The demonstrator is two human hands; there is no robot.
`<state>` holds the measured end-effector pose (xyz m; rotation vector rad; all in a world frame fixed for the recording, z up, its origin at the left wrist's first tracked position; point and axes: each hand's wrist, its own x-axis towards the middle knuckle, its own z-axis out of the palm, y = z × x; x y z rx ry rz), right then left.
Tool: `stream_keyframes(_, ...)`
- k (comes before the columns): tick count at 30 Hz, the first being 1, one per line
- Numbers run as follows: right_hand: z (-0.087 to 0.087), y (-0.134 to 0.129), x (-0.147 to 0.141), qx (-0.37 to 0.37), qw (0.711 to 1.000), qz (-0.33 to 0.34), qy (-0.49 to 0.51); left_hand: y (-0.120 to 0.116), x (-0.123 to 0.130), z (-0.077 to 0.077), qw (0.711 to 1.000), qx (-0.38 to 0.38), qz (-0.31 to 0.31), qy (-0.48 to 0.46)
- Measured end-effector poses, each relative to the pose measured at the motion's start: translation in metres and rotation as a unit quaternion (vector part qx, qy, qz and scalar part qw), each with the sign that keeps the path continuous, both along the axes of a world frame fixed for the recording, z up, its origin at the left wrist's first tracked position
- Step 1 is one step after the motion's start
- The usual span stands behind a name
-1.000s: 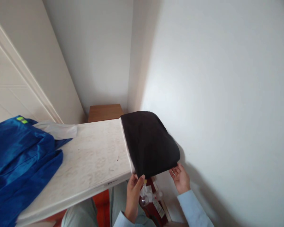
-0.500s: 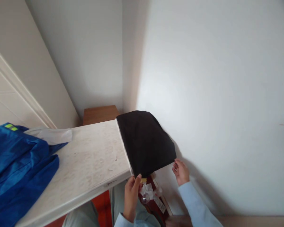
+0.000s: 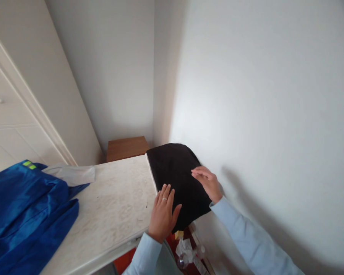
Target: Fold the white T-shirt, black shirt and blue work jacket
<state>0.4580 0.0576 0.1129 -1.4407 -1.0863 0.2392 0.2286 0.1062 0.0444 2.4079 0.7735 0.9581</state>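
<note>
A black cloth [image 3: 174,172] lies over the right end of the white, stained table [image 3: 117,198], against the wall. My left hand [image 3: 164,214], with a ring on one finger, is palm down at the cloth's left edge, fingers apart and holding nothing. Over the right part of the cloth is my right hand [image 3: 208,183], its fingers stretched out and nothing in them. Whether it touches the cloth cannot be made out.
Blue clothing [image 3: 31,214] with a yellow-green patch and a pale cloth [image 3: 74,174] lie on the table's left. A brown wooden surface [image 3: 127,148] stands in the corner. Bottles and white paper [image 3: 184,246] are below the table's right edge.
Both hands have let go of the cloth's near corners and moved up and over it. The near edge of the cloth now hangs less straight. The view has shifted slightly.
</note>
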Motion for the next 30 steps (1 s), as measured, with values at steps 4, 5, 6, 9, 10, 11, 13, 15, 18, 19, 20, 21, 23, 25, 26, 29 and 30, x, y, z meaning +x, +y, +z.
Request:
stream_keyframes(4,0.008,0.093,0.039,-0.132,0.975,-0.002,-0.178,0.018,0.005,-0.022,0.993,0.049,-0.053,0.096)
stream_keyframes(5,0.006,0.115,0.049,-0.172,0.964,-0.019,-0.204,0.019,0.003,-0.026,0.991,0.051,-0.056,0.115)
stream_keyframes(6,0.002,0.135,0.058,-0.205,0.953,-0.034,-0.218,0.019,0.002,-0.028,0.989,0.050,-0.056,0.130)
stream_keyframes(9,-0.019,0.177,0.078,-0.277,0.932,-0.061,-0.224,0.015,-0.002,-0.031,0.987,0.041,-0.052,0.144)
stream_keyframes(10,-0.028,0.184,0.082,-0.302,0.924,-0.072,-0.226,0.013,-0.002,-0.031,0.988,0.037,-0.051,0.139)
stream_keyframes(11,-0.037,0.188,0.084,-0.324,0.915,-0.083,-0.227,0.012,-0.003,-0.031,0.989,0.031,-0.049,0.133)
stream_keyframes(13,-0.056,0.190,0.085,-0.359,0.898,-0.104,-0.234,0.009,-0.004,-0.032,0.991,0.014,-0.046,0.126)
stream_keyframes(15,-0.070,0.187,0.085,-0.374,0.886,-0.115,-0.248,0.008,-0.004,-0.031,0.991,-0.009,-0.051,0.124)
stream_keyframes(18,-0.086,0.184,0.092,-0.377,0.879,-0.108,-0.272,0.009,-0.004,-0.030,0.989,-0.056,-0.072,0.119)
stream_keyframes(19,-0.091,0.185,0.096,-0.379,0.873,-0.110,-0.286,0.009,-0.003,-0.030,0.988,-0.072,-0.077,0.116)
stream_keyframes(20,-0.096,0.187,0.102,-0.383,0.861,-0.120,-0.313,0.011,-0.003,-0.031,0.987,-0.085,-0.080,0.112)
stream_keyframes(21,-0.102,0.189,0.107,-0.387,0.849,-0.128,-0.336,0.012,-0.002,-0.032,0.986,-0.096,-0.084,0.106)
stream_keyframes(23,-0.113,0.194,0.117,-0.388,0.833,-0.138,-0.369,0.015,-0.004,-0.034,0.985,-0.119,-0.092,0.084)
stream_keyframes(25,-0.123,0.198,0.126,-0.383,0.832,-0.138,-0.377,0.017,-0.012,-0.034,0.982,-0.149,-0.102,0.050)
stream_keyframes(26,-0.128,0.199,0.130,-0.378,0.834,-0.136,-0.377,0.019,-0.020,-0.031,0.981,-0.162,-0.097,0.030)
stream_keyframes(29,-0.140,0.203,0.142,-0.366,0.848,-0.129,-0.362,0.027,-0.059,-0.016,0.985,-0.171,-0.006,-0.028)
stream_keyframes(30,-0.143,0.204,0.146,-0.354,0.856,-0.129,-0.355,0.033,-0.078,-0.008,0.984,-0.164,0.053,-0.045)
